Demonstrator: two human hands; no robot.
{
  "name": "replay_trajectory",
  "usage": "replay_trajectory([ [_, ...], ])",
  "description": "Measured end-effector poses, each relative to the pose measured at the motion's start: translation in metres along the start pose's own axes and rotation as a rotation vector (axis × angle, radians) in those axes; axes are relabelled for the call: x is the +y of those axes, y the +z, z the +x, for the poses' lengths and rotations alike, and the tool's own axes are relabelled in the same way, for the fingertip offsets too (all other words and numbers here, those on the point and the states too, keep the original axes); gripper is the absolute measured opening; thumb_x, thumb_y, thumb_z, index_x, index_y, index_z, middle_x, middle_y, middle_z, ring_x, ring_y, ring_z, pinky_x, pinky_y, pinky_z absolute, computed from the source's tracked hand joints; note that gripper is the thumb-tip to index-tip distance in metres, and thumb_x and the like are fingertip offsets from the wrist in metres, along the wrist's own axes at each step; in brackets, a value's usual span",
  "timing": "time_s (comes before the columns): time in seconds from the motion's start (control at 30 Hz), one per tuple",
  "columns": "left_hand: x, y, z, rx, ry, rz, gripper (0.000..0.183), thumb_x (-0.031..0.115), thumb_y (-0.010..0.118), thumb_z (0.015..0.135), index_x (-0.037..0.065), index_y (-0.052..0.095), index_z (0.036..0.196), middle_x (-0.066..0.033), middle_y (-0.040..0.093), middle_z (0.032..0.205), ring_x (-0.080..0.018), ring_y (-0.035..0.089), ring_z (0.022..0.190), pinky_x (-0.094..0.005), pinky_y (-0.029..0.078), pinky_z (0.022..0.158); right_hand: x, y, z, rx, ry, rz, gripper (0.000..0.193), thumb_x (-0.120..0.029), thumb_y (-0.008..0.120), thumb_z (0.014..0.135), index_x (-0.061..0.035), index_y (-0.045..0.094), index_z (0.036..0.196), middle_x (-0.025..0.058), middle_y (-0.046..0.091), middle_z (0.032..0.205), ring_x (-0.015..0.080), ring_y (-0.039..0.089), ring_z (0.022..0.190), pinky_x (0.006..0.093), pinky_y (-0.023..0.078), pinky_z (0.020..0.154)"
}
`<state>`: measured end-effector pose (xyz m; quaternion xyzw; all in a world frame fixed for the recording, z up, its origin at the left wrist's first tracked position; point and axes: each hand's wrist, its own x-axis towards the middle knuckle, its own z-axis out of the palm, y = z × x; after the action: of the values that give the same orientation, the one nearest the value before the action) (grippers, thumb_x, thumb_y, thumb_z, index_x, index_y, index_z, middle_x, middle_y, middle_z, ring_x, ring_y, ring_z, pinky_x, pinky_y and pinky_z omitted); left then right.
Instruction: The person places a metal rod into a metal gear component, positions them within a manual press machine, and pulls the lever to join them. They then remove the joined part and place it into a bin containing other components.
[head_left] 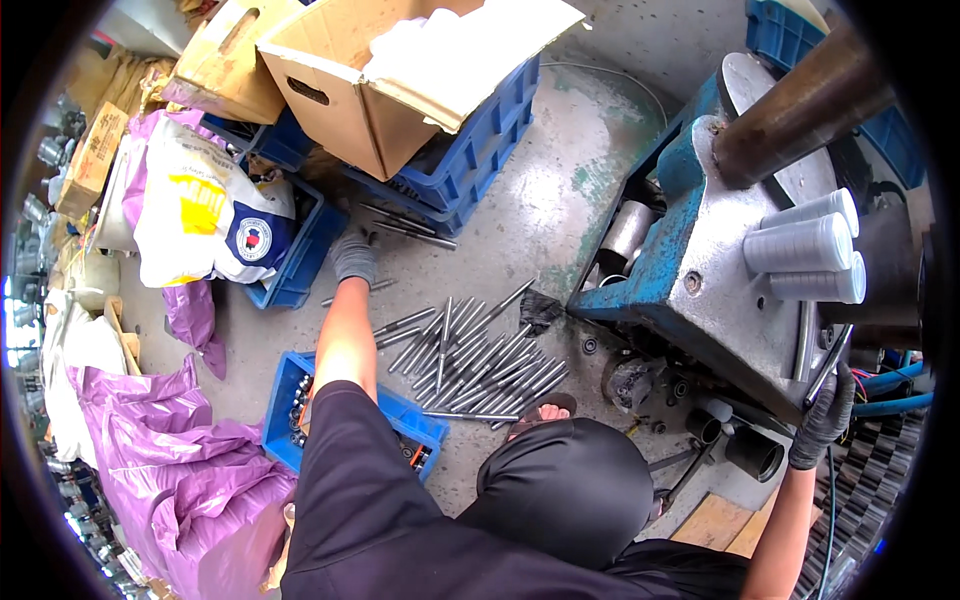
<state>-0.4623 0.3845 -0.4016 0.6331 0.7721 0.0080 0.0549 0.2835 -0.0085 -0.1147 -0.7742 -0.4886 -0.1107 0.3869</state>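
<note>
My right hand (pixel 824 424), in a dark grey glove, is closed around a metal rod (pixel 829 366) beside the blue machine. My left hand (pixel 353 256), in a grey glove, reaches far forward over the floor, its fingers partly apart beside a few loose metal rods (pixel 412 232). I see nothing held in it, though its far fingers are partly hidden. Another rod (pixel 380 286) lies just by its wrist. Nearer to me, a spread-out pile of similar rods (pixel 470 358) lies on the floor, pointing in various directions.
A blue machine (pixel 668 300) with white plastic cups (pixel 800 248) stands right. A cardboard box (pixel 345 105) sits on blue crates (pixel 480 165) ahead. A blue bin (pixel 283 397) of small parts lies under my left arm. Purple bags (pixel 170 450) lie left; metal cylinders (pixel 752 452) lie near my knee.
</note>
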Motion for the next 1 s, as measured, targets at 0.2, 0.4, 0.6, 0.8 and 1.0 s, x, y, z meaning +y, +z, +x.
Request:
replay_trajectory([
  [0.2,0.030,0.035,-0.011,-0.001,0.318,0.169,0.065,0.046,0.064,0.093,0.009,0.054,0.145,-0.0217,0.065,0.134,-0.0395,0.064,0.120,-0.0492,0.052,0.102,-0.006,0.005,0.005,-0.009,-0.027,0.002,0.033,-0.008,0.062,0.104,0.0006,0.064,0.135,0.0092,0.069,0.132,0.0182,0.062,0.118,0.0329,0.047,0.105],
  [0.4,0.078,0.005,-0.009,-0.250,0.067,0.092,0.067,0.053,0.060,0.094,0.010,0.055,0.146,-0.0163,0.057,0.147,-0.0390,0.057,0.130,-0.0494,0.048,0.108,-0.003,0.001,-0.001,0.005,-0.030,-0.028,0.032,-0.010,0.060,0.105,0.0003,0.064,0.135,0.0077,0.069,0.128,0.0175,0.062,0.114,0.0320,0.048,0.103],
  [0.6,0.065,0.049,-0.006,-0.022,0.297,0.277,0.060,0.048,0.063,0.093,0.018,0.055,0.145,-0.0119,0.048,0.157,-0.0375,0.047,0.141,-0.0556,0.041,0.113,-0.006,0.005,0.005,0.000,-0.026,0.016,0.031,-0.010,0.060,0.105,0.0003,0.064,0.134,0.0076,0.069,0.127,0.0170,0.062,0.113,0.0314,0.048,0.102],
  [0.8,0.079,0.043,0.021,-0.248,0.125,0.216,0.052,0.043,0.066,0.093,0.020,0.062,0.140,-0.0111,0.062,0.144,-0.0329,0.061,0.129,-0.0471,0.050,0.106,0.009,0.003,0.001,0.009,-0.028,0.073,0.031,-0.010,0.060,0.105,-0.0003,0.064,0.134,0.0073,0.069,0.128,0.0169,0.062,0.113,0.0311,0.049,0.101],
  [1.0,0.072,0.023,0.000,-0.318,0.142,0.293,0.052,0.052,0.064,0.093,0.012,0.072,0.126,-0.0154,0.068,0.132,-0.0339,0.065,0.122,-0.0463,0.055,0.095,0.008,0.006,0.004,-0.003,-0.080,-0.002,0.034,-0.006,0.063,0.103,0.0010,0.064,0.135,0.0106,0.069,0.132,0.0200,0.063,0.119,0.0337,0.047,0.106],
])
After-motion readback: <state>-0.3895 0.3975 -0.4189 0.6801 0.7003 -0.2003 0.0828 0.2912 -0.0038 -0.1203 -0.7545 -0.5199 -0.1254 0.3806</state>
